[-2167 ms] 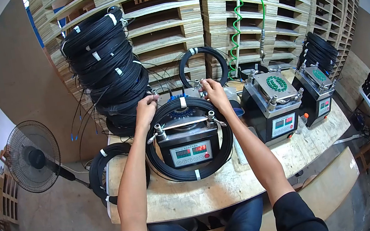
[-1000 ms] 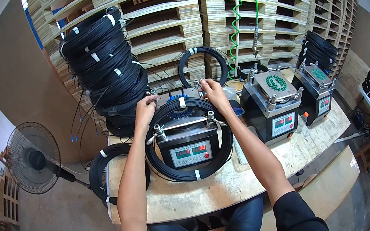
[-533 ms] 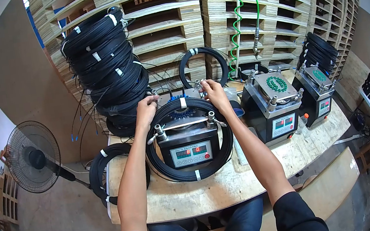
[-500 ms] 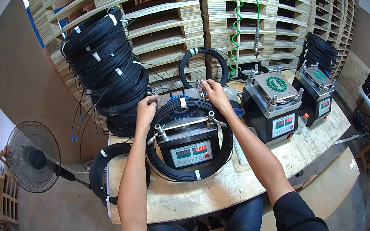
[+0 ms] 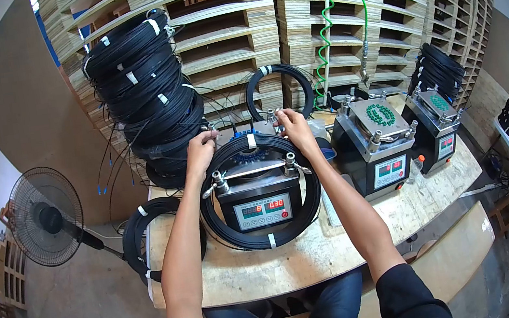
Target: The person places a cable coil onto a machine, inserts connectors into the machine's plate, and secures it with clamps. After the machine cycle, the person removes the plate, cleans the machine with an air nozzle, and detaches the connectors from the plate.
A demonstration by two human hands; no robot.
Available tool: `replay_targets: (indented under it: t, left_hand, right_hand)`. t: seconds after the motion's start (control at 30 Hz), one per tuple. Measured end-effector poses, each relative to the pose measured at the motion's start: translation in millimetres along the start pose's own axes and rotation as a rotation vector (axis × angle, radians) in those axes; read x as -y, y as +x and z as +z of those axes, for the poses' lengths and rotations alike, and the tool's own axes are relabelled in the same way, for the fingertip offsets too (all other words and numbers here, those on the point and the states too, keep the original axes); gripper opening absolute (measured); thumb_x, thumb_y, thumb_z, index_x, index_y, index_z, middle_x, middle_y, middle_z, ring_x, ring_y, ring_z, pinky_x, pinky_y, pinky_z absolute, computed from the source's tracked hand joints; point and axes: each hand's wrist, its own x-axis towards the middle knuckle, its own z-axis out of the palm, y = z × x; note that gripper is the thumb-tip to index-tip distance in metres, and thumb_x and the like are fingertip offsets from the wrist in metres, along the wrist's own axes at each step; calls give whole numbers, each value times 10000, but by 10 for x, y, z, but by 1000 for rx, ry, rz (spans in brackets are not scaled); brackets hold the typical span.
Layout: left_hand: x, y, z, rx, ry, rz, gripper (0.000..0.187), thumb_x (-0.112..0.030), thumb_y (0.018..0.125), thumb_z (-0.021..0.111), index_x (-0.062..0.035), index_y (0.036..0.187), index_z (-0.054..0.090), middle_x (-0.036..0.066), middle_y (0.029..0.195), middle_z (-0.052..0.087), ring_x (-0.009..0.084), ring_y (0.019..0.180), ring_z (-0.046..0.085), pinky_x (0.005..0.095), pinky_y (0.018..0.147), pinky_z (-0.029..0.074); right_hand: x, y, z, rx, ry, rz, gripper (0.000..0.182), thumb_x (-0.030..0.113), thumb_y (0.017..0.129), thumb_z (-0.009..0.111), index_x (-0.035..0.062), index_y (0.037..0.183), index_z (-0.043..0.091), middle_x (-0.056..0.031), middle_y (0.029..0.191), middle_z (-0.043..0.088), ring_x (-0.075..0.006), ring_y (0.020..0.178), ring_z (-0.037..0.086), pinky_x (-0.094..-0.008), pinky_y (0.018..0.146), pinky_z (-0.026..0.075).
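A coil of black cable [image 5: 272, 240], bound with white tape, hangs around a metal-topped machine [image 5: 231, 198] with a red-lit display [image 5: 266, 208]. Blue connectors [image 5: 244, 134] sit at the machine's top rear, partly behind the coil. My left hand [image 5: 202, 152] is closed at the rear left corner, fingers pinched by a metal knob [image 5: 210, 128]. At the rear right corner, my right hand [image 5: 295, 128] has its fingers curled against another metal knob [image 5: 272, 115]. The fingertips partly hide both knobs. Two front knobs with looped levers [image 5: 292, 161] stand untouched.
A tall stack of black cable coils [image 5: 142, 90] rises at the back left. One coil [image 5: 138, 239] overhangs the left table edge, beside a fan [image 5: 47, 216]. Two similar machines [image 5: 374, 134] [image 5: 436, 122] stand rightward. Green spiral hoses [image 5: 364, 1] hang before the wooden pallets [image 5: 218, 46].
The left half of the machine's display now shows a lit red digit. The hanging green hose has swung slightly right. My hands have hardly moved.
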Motion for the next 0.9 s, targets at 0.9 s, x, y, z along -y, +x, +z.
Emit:
replay_targets:
  t: [0.9]
  left_hand:
    - [-377,-284,30,-126,209,57,268,-111,969,525,6,1036,757,125,945,771,206,888,715,319,822,520]
  right_hand:
    - [-124,119,41,100,-2,51,289,184,1056,554,30,1288,630,-118,819,703,-151,611,613,-336,563,500]
